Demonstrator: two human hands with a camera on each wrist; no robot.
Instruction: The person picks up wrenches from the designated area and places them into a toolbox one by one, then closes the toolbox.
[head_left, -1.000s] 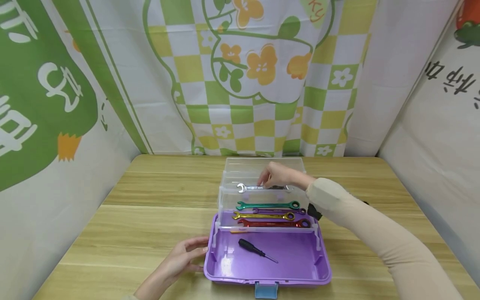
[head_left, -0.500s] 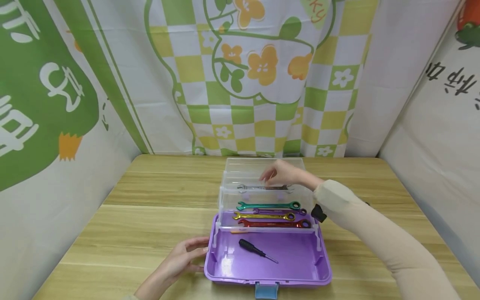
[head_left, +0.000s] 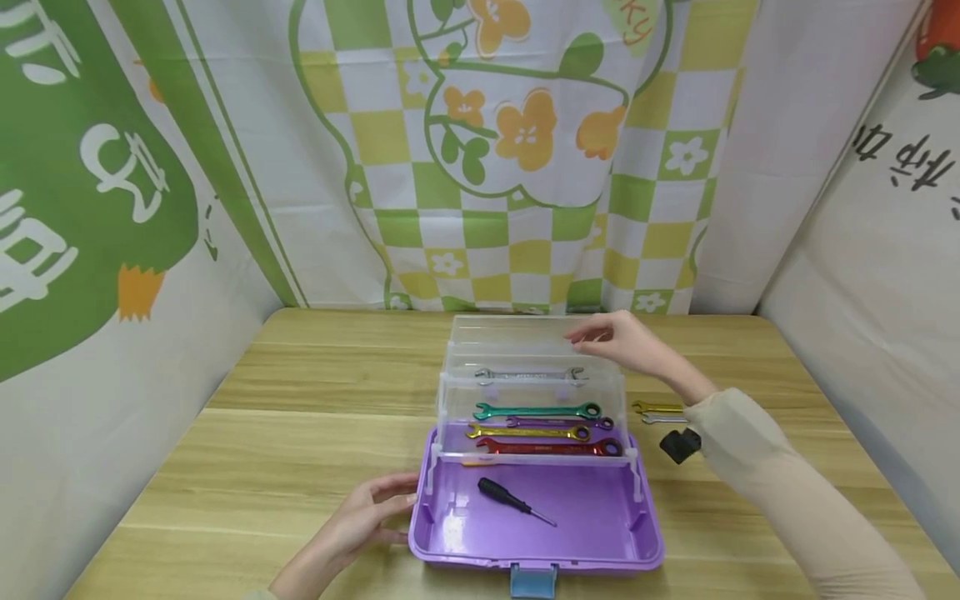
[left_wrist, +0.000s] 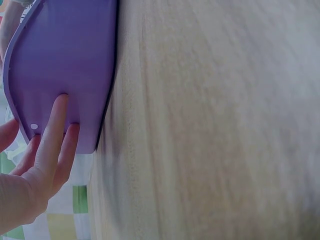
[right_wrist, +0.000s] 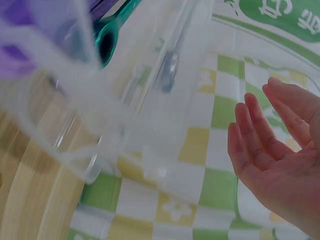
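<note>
Silver wrench (head_left: 529, 375) is lying flat in the top clear tray (head_left: 480, 333) at the far end of the purple toolbox (head_left: 645, 533), and my right hand (head_left: 626, 343) is no longer touching it. A second ago that hand was resting on the wrench's middle; now it is hovering with relaxed, spread fingers, gripping nothing, above the tray's far right corner. In the right wrist view the palm is facing up and out, fingers loosely extended, well clear of the clear plastic.

My left hand (head_left: 367, 510) is staying where it was, straight fingers pressing flat against the near left outer wall of the toolbox; the left wrist view is showing the fingertips (left_wrist: 59, 107) touching the purple wall.

With my right arm pulled to the right, two more wrenches (head_left: 660, 412) are now showing on the tabletop (head_left: 300, 433) just right of the toolbox.

Below the top tray, a second clear tier is holding a green wrench (head_left: 536, 411), a purple one (head_left: 558, 422) just behind a yellow one (head_left: 527, 432), and a red one (head_left: 547, 447) nearest me. A black-handled screwdriver (head_left: 512, 500) is lying slantwise in the purple bottom compartment. The clear tray walls are standing between my right hand and the wrenches.
</note>
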